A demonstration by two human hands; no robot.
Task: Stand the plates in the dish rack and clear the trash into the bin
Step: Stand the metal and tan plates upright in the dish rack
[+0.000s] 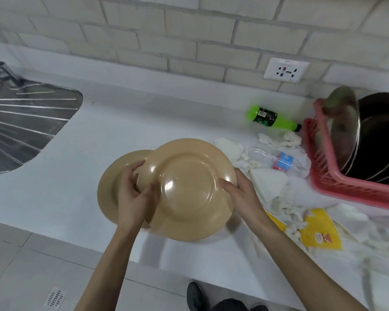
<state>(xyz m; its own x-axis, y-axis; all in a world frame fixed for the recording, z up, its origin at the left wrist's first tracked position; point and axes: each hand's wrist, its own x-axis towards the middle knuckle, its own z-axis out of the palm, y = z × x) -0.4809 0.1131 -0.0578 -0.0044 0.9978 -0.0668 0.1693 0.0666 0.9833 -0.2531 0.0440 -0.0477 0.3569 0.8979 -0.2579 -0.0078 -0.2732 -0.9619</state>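
Observation:
I hold a tan plate [186, 189] tilted above the white counter [76, 158], its underside facing me. My left hand [133, 198] grips its left rim, and my right hand [238, 191] grips its right rim. A second tan plate [112, 189] lies on the counter under and left of it, partly hidden. The pink dish rack [323, 176] stands at the right with steel plates [380, 140] upright in it. Trash lies between: a green bottle [270, 117], crumpled white tissues [267, 182], a crushed clear bottle [276, 160] and a yellow wrapper [321, 232].
A steel sink drainboard [20, 126] with a tap is at the far left. A wall socket [285, 69] sits on the brick wall behind. The counter's front edge runs below my arms, with tiled floor and my dark shoe [195, 297] beneath. No bin is in view.

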